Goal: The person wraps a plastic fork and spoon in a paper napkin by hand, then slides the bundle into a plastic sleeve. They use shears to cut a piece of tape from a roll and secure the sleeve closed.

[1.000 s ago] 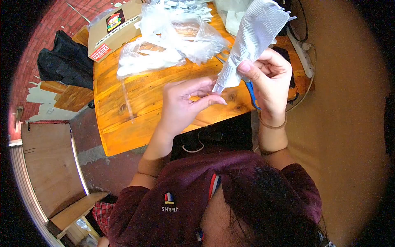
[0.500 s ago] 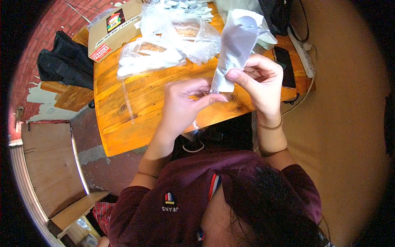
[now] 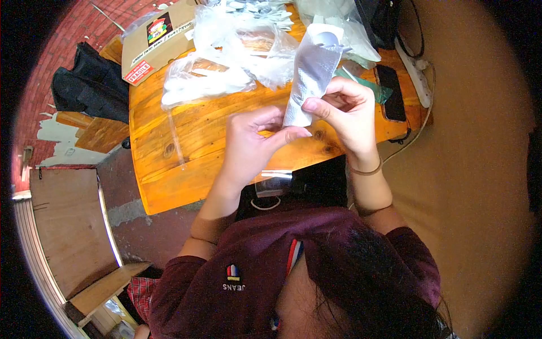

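Far left: cardboard box (image 3: 155, 39) on the table (image 3: 186, 152), crumpled plastic bags (image 3: 226, 62) beside it. Centre: left hand (image 3: 251, 144) pinching the lower end of the rolled napkin (image 3: 309, 76), thumb and forefinger pressed together (roll raised above the table, tilted upward). Right: right hand (image 3: 347, 116) closed around the roll's lower part. Keep the pinch tight at the tip; wrap evenly, without slack. Far right: phone (image 3: 392, 93).
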Available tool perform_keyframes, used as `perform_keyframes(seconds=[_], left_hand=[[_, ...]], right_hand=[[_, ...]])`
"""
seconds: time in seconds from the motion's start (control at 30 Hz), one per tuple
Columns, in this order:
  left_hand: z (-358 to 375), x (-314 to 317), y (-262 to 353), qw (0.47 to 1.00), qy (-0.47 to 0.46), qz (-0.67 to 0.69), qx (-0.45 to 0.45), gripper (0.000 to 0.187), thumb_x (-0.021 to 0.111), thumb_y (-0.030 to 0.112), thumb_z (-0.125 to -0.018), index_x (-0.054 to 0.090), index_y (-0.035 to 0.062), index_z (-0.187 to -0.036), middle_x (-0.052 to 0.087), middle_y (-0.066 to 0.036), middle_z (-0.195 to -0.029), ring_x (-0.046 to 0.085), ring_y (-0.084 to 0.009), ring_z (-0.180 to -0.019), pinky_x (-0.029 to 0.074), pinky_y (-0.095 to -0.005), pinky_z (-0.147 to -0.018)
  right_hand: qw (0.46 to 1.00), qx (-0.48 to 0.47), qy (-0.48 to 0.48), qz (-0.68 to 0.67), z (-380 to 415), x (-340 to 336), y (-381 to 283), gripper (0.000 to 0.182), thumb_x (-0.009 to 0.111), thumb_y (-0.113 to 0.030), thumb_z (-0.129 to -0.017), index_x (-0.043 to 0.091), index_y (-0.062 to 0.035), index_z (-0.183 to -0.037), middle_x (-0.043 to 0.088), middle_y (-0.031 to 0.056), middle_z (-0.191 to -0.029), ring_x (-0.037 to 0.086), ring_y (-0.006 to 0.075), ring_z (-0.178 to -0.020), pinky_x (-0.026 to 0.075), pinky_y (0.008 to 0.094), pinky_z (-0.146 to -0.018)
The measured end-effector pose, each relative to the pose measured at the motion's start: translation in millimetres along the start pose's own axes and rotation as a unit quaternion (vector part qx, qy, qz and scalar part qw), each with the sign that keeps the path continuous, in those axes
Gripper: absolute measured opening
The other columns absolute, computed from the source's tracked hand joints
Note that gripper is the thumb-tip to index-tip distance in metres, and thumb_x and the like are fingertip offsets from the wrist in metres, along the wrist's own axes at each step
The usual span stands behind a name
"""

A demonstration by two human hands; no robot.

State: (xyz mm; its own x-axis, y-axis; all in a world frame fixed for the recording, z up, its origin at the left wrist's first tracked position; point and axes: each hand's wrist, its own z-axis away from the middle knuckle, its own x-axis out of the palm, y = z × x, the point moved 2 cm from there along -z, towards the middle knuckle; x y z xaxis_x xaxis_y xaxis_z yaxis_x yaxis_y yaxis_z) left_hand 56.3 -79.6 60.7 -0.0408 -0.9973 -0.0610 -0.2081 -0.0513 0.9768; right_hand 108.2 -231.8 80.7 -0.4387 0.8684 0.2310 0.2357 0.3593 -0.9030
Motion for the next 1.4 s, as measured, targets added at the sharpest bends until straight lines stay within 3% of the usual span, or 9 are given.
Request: perform_keyframes(seconds=[0.13,0.23,0.53,0.63,0.73,0.77,0.83,1.13,1.4], left_hand=[[-0.2,0.7,1.1,0.999,0.031,0.035,0.022,0.024,0.072,0.01,-0.076,0.065,-0.0021,-0.096,0.067,-0.006,-0.086,0.062,-0.009,-0.077,0.049,-0.0224,-0.069],[0.6,-1.5,0.2,0.986,0.028,0.16,-0.025,0.024,0.069,0.009,-0.08,0.063,-0.0026,-0.1,0.067,-0.007,-0.091,0.061,-0.0094,-0.082,0.048,-0.0222,-0.072],[-0.2,2.7,-3.9,0.993,0.059,0.092,-0.033,0.019,0.067,0.007,-0.081,0.064,-0.003,-0.097,0.067,-0.005,-0.086,0.061,-0.0088,-0.076,0.048,-0.0226,-0.07],[0.2,5.0,-5.9,0.991,0.061,0.103,-0.055,0.016,0.066,0.007,-0.082,0.064,-0.003,-0.095,0.066,-0.004,-0.083,0.06,-0.0078,-0.074,0.048,-0.0218,-0.069],[0.8,5.4,-10.9,0.991,0.043,0.103,-0.074,0.016,0.065,0.006,-0.083,0.064,-0.0037,-0.096,0.066,-0.004,-0.083,0.059,-0.0067,-0.074,0.047,-0.0206,-0.069],[1.1,6.5,-11.2,0.991,0.036,0.108,-0.071,0.017,0.065,0.006,-0.083,0.063,-0.0039,-0.097,0.066,-0.004,-0.084,0.059,-0.0067,-0.074,0.047,-0.0205,-0.069],[1.9,8.1,-12.2,0.991,0.025,0.117,-0.065,0.017,0.065,0.006,-0.084,0.063,-0.0045,-0.097,0.066,-0.004,-0.084,0.059,-0.0068,-0.074,0.047,-0.0203,-0.069],[3.2,11.3,-14.4,0.984,0.053,0.162,-0.042,0.031,0.066,0.007,-0.083,0.059,-0.0057,-0.11,0.066,-0.008,-0.093,0.06,-0.0089,-0.081,0.048,-0.021,-0.072],[-0.3,12.1,-8.2,0.984,0.053,0.17,-0.004,0.032,0.068,0.005,-0.08,0.059,-0.0052,-0.109,0.065,-0.007,-0.093,0.059,-0.0079,-0.083,0.047,-0.0199,-0.071]], right_hand=[[1.0,0.0,0.019,0.006,1.5,-1.6,8.2,0.013,0.071,0.003,-0.074,0.066,0.0019,-0.086,0.066,0.0066,-0.084,0.061,0.0097,-0.075,0.049,0.0222,-0.067],[0.999,0.016,0.044,-0.029,1.5,-2.5,11.1,0.011,0.07,0.003,-0.075,0.065,0.0009,-0.085,0.066,0.0062,-0.085,0.061,0.0105,-0.079,0.049,0.0232,-0.07],[0.997,0.043,0.032,-0.059,4.9,0.5,22.5,0.007,0.068,0.005,-0.075,0.063,0.0005,-0.079,0.056,0.0041,-0.094,0.057,0.0141,-0.09,0.047,0.0273,-0.081],[0.994,0.084,-0.011,-0.07,5.2,-4.8,27.1,0.02,0.068,0.006,-0.074,0.062,0.0002,-0.093,0.057,0.0048,-0.098,0.057,0.0146,-0.093,0.047,0.0271,-0.083],[0.999,0.028,0.039,-0.023,-7.5,-3.8,11.1,0.041,0.068,0.005,-0.074,0.054,-0.0014,-0.112,0.057,0.0068,-0.104,0.057,0.015,-0.095,0.047,0.0268,-0.085],[0.999,0.002,0.026,-0.024,-12.0,-4.2,2.1,0.056,0.066,0.005,-0.075,0.044,-0.0024,-0.125,0.057,0.0098,-0.109,0.057,0.015,-0.097,0.047,0.0267,-0.086],[0.998,-0.04,0.034,-0.022,-20.2,-5.3,-9.9,0.058,0.065,0.004,-0.076,0.042,-0.0017,-0.128,0.057,0.0109,-0.112,0.057,0.0143,-0.098,0.048,0.0268,-0.086],[0.989,-0.084,0.026,0.118,-18.7,-1.7,-26.2,0.027,0.065,0.003,-0.078,0.063,0.0027,-0.105,0.062,0.0113,-0.105,0.061,0.0144,-0.093,0.052,0.026,-0.079],[0.933,-0.195,-0.027,0.303,-9.6,10.3,-27.0,0.02,0.065,-0.003,-0.077,0.068,-0.0005,-0.096,0.067,0.0129,-0.093,0.065,0.0203,-0.082,0.051,0.0289,-0.073]])
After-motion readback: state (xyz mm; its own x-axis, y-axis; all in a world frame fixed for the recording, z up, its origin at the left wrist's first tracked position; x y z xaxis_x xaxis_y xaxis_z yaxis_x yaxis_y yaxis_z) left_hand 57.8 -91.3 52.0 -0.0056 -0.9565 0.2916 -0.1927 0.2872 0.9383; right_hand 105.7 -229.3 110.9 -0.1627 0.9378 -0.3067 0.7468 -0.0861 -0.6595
